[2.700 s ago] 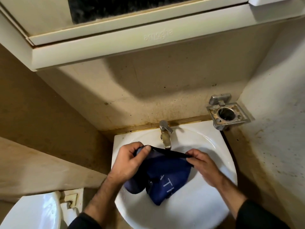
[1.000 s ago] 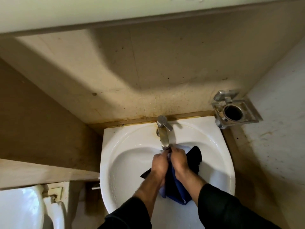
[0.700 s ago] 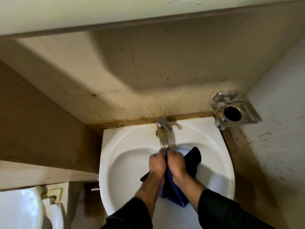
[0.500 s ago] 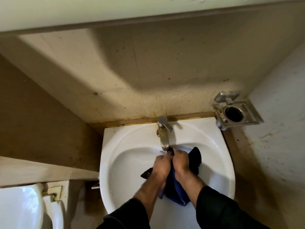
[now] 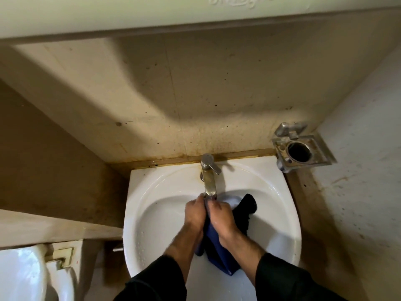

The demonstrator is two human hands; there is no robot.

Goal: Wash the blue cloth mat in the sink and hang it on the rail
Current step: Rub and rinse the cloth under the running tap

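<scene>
The blue cloth mat (image 5: 219,255) is bunched up in the white sink (image 5: 160,192), right under the spout of the metal tap (image 5: 209,179). My left hand (image 5: 195,213) and my right hand (image 5: 222,220) are pressed close together, both gripping the wet cloth between them. A dark fold of the mat (image 5: 247,207) sticks out to the right of my right hand, and a blue end hangs down between my wrists. No rail is in view.
A metal holder with a round hole (image 5: 301,148) is fixed on the wall at the sink's back right corner. A white toilet (image 5: 23,276) stands at the lower left. A pale cabinet underside (image 5: 195,14) overhangs the sink.
Earlier my hands held the mat spread apart over the basin. They have come together under the tap with the cloth bunched between them, shifting slightly back and forth over the last second.
</scene>
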